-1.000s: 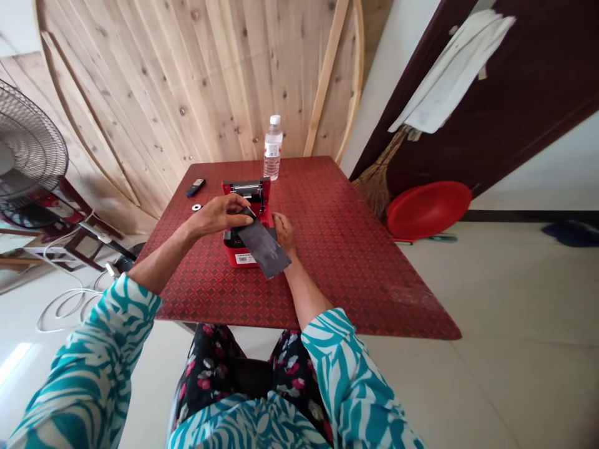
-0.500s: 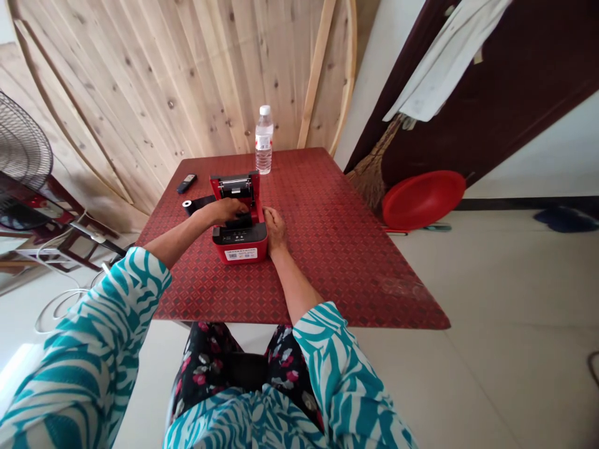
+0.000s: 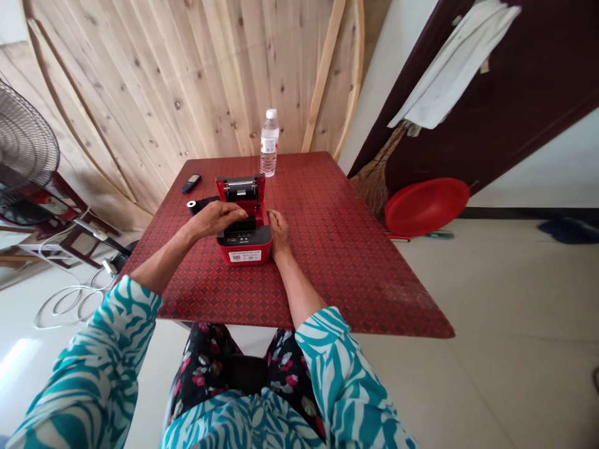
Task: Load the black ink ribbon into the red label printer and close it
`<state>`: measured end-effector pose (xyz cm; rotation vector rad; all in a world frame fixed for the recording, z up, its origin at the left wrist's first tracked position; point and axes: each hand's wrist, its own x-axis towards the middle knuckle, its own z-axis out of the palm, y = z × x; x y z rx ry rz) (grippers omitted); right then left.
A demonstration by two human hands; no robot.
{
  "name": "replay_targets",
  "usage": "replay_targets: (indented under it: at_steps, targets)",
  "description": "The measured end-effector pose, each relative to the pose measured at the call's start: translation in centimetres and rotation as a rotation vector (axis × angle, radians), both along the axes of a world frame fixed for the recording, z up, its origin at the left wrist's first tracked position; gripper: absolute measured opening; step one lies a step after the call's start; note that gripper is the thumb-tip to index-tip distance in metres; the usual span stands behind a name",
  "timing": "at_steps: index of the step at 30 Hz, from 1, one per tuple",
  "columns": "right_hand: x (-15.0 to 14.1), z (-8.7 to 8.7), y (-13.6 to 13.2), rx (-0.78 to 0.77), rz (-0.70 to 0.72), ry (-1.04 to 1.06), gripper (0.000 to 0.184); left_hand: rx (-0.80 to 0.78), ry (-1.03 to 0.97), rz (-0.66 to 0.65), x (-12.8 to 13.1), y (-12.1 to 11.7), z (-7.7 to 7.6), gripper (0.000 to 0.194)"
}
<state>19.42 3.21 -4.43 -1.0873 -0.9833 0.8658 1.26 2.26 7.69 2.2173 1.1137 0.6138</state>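
- We should brace the printer (image 3: 246, 254) with our right hand (image 3: 279, 233), left hand (image 3: 214, 218) clear of the lid (image 3: 240, 187).
- Finger grip, both hands: we can't tell.

Black strip (image 3: 206, 202): draped over front of printer (image 3: 245, 237) 1.0 s ago, now behind front edge. Left hand (image 3: 218, 217): dipped inside 0.5 s ago, now higher, fingers (image 3: 238, 215) straighter.

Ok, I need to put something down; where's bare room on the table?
Widest: the tabletop right of the right hand and forearm. Smaller: between the red printer and the front edge. Crowded: on the printer and left of it, with the left hand and black roll.
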Motion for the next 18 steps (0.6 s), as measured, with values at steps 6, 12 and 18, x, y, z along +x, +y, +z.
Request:
replay_targets:
  at_steps: [6,12,18]
  targets:
    - [0.2,0.0,-0.1,-0.010,0.042,0.035,0.032,0.054,-0.158,0.108,-0.6,-3.9,-1.9,0.043]
    - [0.0,-0.5,-0.1,-0.026,0.041,0.060,0.033,0.246,-0.193,0.125,0.3,-4.2,-3.4,0.022]
    - [0.9,0.9,2.2,-0.092,0.125,0.137,0.041,0.443,-0.166,0.044,0.3,-4.8,-4.1,0.023]
